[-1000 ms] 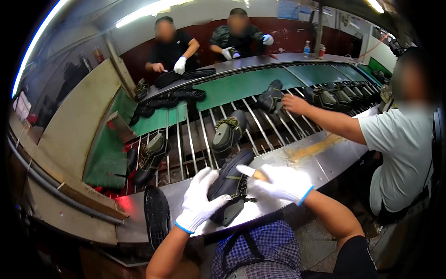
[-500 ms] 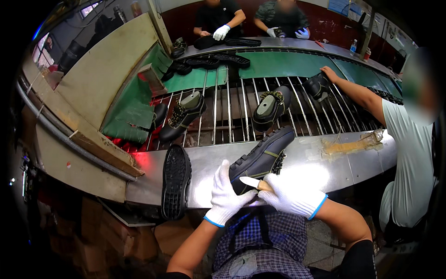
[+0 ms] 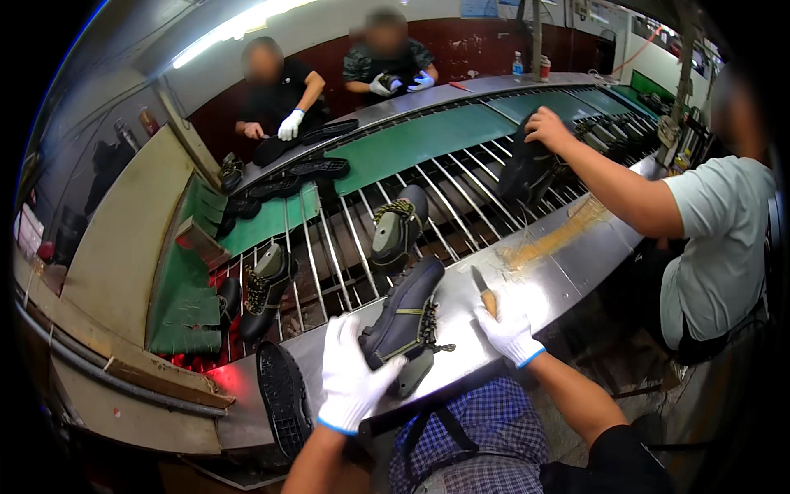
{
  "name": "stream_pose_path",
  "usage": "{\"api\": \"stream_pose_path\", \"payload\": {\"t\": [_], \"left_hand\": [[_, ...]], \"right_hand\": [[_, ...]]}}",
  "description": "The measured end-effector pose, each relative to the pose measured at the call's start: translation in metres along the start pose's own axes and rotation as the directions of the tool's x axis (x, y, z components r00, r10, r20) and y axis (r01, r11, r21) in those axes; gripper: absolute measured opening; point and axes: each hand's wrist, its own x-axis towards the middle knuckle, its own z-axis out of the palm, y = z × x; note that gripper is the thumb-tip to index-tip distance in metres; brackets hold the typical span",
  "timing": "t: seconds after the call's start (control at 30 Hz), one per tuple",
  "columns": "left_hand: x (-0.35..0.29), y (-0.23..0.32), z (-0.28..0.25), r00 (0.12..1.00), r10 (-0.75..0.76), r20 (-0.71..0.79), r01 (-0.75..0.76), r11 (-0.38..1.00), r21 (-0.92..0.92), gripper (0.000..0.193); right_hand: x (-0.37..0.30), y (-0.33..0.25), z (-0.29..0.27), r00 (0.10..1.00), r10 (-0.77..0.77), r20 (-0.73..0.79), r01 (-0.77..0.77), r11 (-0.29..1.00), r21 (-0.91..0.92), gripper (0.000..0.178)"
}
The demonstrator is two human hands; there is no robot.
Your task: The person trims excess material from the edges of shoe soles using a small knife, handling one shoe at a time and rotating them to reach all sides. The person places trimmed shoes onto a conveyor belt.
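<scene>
A black safety shoe (image 3: 403,313) with yellow stitching lies on its side on the metal ledge, its sole turned toward the upper left. A grey-green last (image 3: 415,375) pokes out of its opening. My left hand (image 3: 350,379), in a white knit glove, holds the shoe around its near end, thumb apart from the fingers. To the right of the shoe, my gloved right hand (image 3: 506,332) is closed on a knife (image 3: 489,298) by its wooden handle. The blade points up and away, apart from the shoe. A loose black sole (image 3: 282,395) rests left of my left hand, overhanging the ledge.
Beyond the metal ledge (image 3: 527,272) runs a roller conveyor with laced shoes (image 3: 398,229) on lasts and black soles (image 3: 321,168). On the right, a co-worker's hand (image 3: 550,129) holds a dark shoe (image 3: 527,169). Two people work across the line. A wooden board (image 3: 132,280) stands left.
The view has swung right. My right hand has drawn the knife away from the shoe to the right. My left hand stays at the shoe. The co-worker's arm has shifted with a shoe.
</scene>
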Motion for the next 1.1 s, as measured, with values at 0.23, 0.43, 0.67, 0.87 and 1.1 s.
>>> {"api": "stream_pose_path", "payload": {"t": [0.23,0.43,0.67,0.87,1.1], "left_hand": [[0.141,0.043,0.075,0.916,-0.091,0.390,-0.010,0.968,0.249,0.085],[0.128,0.075,0.029,0.950,0.028,0.311,-0.075,0.988,0.139,0.083],[0.004,0.001,-0.110,0.989,0.122,0.081,-0.101,0.970,-0.222,0.098],[-0.042,-0.047,-0.049,0.863,-0.330,0.382,0.386,0.919,-0.078,0.097],[0.009,-0.015,-0.045,0.928,0.050,0.368,-0.037,0.998,-0.043,0.083]], "right_hand": [[-0.003,-0.011,0.000,0.998,-0.010,0.067,-0.001,0.988,0.157,0.049],[0.001,0.004,0.008,0.992,-0.123,-0.007,0.123,0.985,0.120,0.048],[0.001,-0.017,-0.002,0.895,0.201,0.399,-0.396,0.770,0.501,0.042],[-0.021,-0.024,0.013,0.915,0.141,0.378,-0.258,0.924,0.280,0.052],[-0.031,-0.106,-0.055,0.787,-0.248,0.565,0.323,0.946,-0.035,0.043]]}}
